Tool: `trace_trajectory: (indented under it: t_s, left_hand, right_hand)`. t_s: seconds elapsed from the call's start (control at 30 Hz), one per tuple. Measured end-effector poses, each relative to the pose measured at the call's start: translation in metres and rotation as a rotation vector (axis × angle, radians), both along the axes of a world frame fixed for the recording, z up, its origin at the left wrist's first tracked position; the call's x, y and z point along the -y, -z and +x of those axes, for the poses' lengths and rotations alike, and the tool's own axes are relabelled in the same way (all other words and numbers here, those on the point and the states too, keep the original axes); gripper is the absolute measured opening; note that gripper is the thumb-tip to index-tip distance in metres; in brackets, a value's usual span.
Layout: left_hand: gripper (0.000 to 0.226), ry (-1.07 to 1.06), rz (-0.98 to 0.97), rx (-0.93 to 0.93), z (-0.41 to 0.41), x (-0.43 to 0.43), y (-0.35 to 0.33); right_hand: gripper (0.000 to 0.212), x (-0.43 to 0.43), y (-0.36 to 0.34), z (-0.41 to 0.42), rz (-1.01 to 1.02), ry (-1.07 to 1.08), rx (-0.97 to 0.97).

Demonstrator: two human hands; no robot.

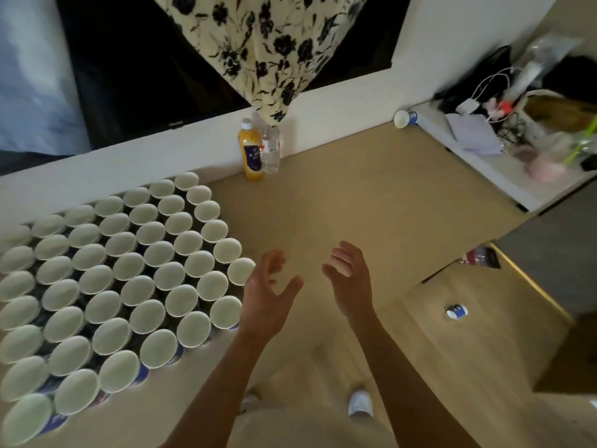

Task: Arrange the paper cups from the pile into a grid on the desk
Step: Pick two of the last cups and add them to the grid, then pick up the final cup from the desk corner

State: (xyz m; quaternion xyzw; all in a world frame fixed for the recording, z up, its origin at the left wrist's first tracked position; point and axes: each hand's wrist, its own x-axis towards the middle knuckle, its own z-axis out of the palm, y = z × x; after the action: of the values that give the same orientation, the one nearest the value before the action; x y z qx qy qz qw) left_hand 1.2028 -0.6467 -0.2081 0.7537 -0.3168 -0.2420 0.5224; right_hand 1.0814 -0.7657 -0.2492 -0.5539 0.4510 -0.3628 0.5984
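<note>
Cup grid (122,286) packs the left of the desk (355,205), rims upward and close together. A stray cup (405,119) lies tipped at the far side; I judge it wants fetching and setting upright, flush against the grid. My left hand (268,295) and right hand (350,279) hover beside the grid, fingers spread, holding nothing.
</note>
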Motion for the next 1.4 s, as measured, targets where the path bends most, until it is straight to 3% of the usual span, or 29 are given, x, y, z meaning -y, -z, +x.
trace_trajectory:
  t_s: [0.33, 0.53, 0.97, 1.4]
  left_hand:
    - [0.046, 0.025, -0.075, -0.014, -0.129, 0.13, -0.012]
    - [0.046, 0.007, -0.099, -0.004, -0.166, 0.199, -0.022]
    - [0.046, -0.021, -0.093, -0.049, -0.154, 0.388, -0.01]
    - [0.044, -0.188, 0.027, -0.068, -0.157, 0.517, -0.01]
  right_hand:
    - [0.045, 0.133, -0.044, -0.137, -0.033, -0.002, 0.045]
    - [0.046, 0.2, -0.058, -0.175, -0.038, -0.024, 0.034]
    - [0.043, 0.378, -0.03, -0.161, -0.003, -0.043, -0.026]
    - [0.053, 0.601, -0.001, -0.112, -0.159, -0.321, -0.358]
